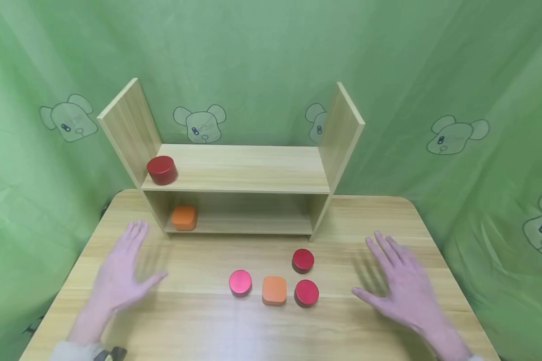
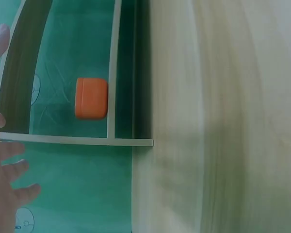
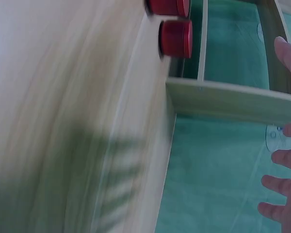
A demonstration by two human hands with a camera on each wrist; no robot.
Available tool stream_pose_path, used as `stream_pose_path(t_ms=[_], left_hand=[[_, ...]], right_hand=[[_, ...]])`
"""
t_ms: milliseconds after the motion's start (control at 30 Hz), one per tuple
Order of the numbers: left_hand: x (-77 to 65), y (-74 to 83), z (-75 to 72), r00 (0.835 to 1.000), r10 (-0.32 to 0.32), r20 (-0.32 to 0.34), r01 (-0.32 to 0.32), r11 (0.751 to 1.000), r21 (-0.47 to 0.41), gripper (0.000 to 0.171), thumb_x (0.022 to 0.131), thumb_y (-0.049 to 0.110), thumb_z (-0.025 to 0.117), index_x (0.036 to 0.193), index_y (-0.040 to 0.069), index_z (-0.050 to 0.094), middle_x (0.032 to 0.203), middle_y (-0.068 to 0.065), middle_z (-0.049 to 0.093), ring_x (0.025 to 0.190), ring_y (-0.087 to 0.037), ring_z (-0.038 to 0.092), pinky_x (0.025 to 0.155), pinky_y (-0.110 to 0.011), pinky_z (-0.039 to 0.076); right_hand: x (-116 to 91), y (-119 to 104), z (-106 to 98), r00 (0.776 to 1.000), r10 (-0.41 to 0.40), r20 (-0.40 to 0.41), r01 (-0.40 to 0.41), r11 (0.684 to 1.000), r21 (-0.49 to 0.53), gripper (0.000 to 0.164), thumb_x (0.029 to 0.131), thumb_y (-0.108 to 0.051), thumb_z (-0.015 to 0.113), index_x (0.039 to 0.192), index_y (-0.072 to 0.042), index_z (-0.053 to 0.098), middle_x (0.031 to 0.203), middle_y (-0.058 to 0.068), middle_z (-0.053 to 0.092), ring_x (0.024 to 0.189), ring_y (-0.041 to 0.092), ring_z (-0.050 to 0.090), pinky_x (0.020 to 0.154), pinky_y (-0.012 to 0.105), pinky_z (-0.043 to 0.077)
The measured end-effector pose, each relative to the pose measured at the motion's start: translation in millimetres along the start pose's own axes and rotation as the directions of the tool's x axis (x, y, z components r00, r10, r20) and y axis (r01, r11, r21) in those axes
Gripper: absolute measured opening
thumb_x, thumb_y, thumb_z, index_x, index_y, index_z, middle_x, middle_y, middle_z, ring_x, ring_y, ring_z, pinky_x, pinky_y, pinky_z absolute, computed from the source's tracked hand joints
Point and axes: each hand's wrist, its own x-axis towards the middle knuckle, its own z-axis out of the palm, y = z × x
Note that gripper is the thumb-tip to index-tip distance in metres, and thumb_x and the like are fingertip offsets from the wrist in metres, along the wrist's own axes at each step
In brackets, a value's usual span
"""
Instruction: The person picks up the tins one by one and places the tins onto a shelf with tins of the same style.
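Note:
My left hand [image 1: 119,276] hovers over the table's left side with its fingers spread, holding nothing. On the other side, my right hand [image 1: 402,286] is also spread above the table and holds nothing. Between them lie a pink round tin [image 1: 240,283], an orange rounded-square tin [image 1: 274,290] and two red round tins [image 1: 303,260], [image 1: 306,293]. A wooden shelf [image 1: 239,190] stands behind. On its upper board, at the left end, sits a dark red round tin [image 1: 162,170]. Another orange tin [image 1: 184,218] rests on the lower board at the left, also seen in the left wrist view.
The wooden table [image 1: 198,321] has rounded back corners. Tall side panels [image 1: 343,135] rise at both ends of the shelf. A green curtain [image 1: 262,60] printed with bear heads hangs behind and at both sides.

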Motion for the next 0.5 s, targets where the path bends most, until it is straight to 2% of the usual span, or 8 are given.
stream_pose_path(t_ms=[67, 133, 200, 300, 400, 467, 500], left_hand=[[1.5, -0.9, -1.8, 0.999, -0.026, -0.026, 0.024, 0.998, -0.057, 0.114, 0.08, 0.042, 0.085, 0.168, 0.007, 0.021, 0.173, -0.023, 0.026, 0.161, -0.044, 0.027, 0.136, -0.021, 0.001], [3.2, -2.1, -3.5, 0.997, -0.057, -0.051, 0.052, 0.993, -0.11, 0.112, 0.081, 0.038, 0.085, 0.168, 0.008, 0.022, 0.173, -0.022, 0.027, 0.159, -0.045, 0.03, 0.138, -0.024, 0.007], [4.8, -3.4, -4.9, 0.993, -0.098, -0.072, 0.085, 0.983, -0.165, 0.109, 0.082, 0.035, 0.085, 0.168, 0.01, 0.023, 0.172, -0.021, 0.03, 0.157, -0.047, 0.033, 0.14, -0.035, 0.016], [8.2, -6.2, -5.7, 0.98, -0.166, -0.107, 0.136, 0.96, -0.246, 0.105, 0.083, 0.03, 0.085, 0.168, 0.016, 0.025, 0.171, -0.018, 0.034, 0.148, -0.052, 0.043, 0.133, -0.055, 0.033], [13.5, -10.0, -4.0, 0.963, -0.208, -0.173, 0.139, 0.929, -0.344, 0.101, 0.082, 0.019, 0.085, 0.167, 0.016, 0.03, 0.168, -0.019, 0.04, 0.139, -0.053, 0.052, 0.127, -0.037, 0.046], [18.8, -12.6, -1.9, 0.948, -0.218, -0.234, 0.105, 0.903, -0.416, 0.098, 0.08, 0.008, 0.085, 0.164, 0.012, 0.036, 0.163, -0.022, 0.046, 0.141, -0.039, 0.057, 0.119, -0.017, 0.049], [21.4, -13.9, -0.9, 0.94, -0.22, -0.259, 0.084, 0.89, -0.448, 0.096, 0.079, 0.003, 0.084, 0.163, 0.01, 0.038, 0.161, -0.024, 0.048, 0.143, -0.029, 0.058, 0.115, -0.007, 0.045]], right_hand=[[2, -6, 2, 1.0, -0.019, -0.017, 0.02, 1.0, 0.01, 0.118, 0.071, -0.063, 0.085, 0.166, -0.019, 0.032, 0.173, 0.009, 0.033, 0.152, 0.041, 0.04, 0.14, 0.032, 0.008], [4, -11, 5, 0.999, -0.038, -0.031, 0.039, 0.999, 0.02, 0.117, 0.069, -0.063, 0.086, 0.165, -0.018, 0.036, 0.171, 0.008, 0.039, 0.149, 0.04, 0.043, 0.137, 0.041, 0.023], [6, -16, 9, 0.997, -0.061, -0.042, 0.062, 0.998, 0.031, 0.116, 0.068, -0.063, 0.086, 0.163, -0.016, 0.039, 0.167, 0.009, 0.044, 0.146, 0.04, 0.047, 0.126, 0.053, 0.038], [8, -23, 14, 0.996, -0.084, -0.032, 0.085, 0.995, 0.046, 0.117, 0.068, -0.065, 0.087, 0.163, -0.017, 0.04, 0.164, 0.01, 0.049, 0.143, 0.039, 0.05, 0.11, 0.06, 0.047], [9, -30, 20, 0.995, -0.097, -0.017, 0.098, 0.993, 0.069, 0.115, 0.069, -0.065, 0.087, 0.163, -0.018, 0.041, 0.16, 0.01, 0.053, 0.141, 0.036, 0.053, 0.111, 0.059, 0.048], [9, -35, 24, 0.994, -0.107, -0.014, 0.107, 0.991, 0.083, 0.112, 0.07, -0.065, 0.087, 0.161, -0.018, 0.043, 0.158, 0.009, 0.056, 0.139, 0.035, 0.055, 0.11, 0.057, 0.049], [9, -37, 27, 0.993, -0.115, -0.017, 0.116, 0.989, 0.092, 0.111, 0.07, -0.065, 0.087, 0.16, -0.017, 0.045, 0.156, 0.009, 0.057, 0.138, 0.034, 0.056, 0.109, 0.056, 0.049]])
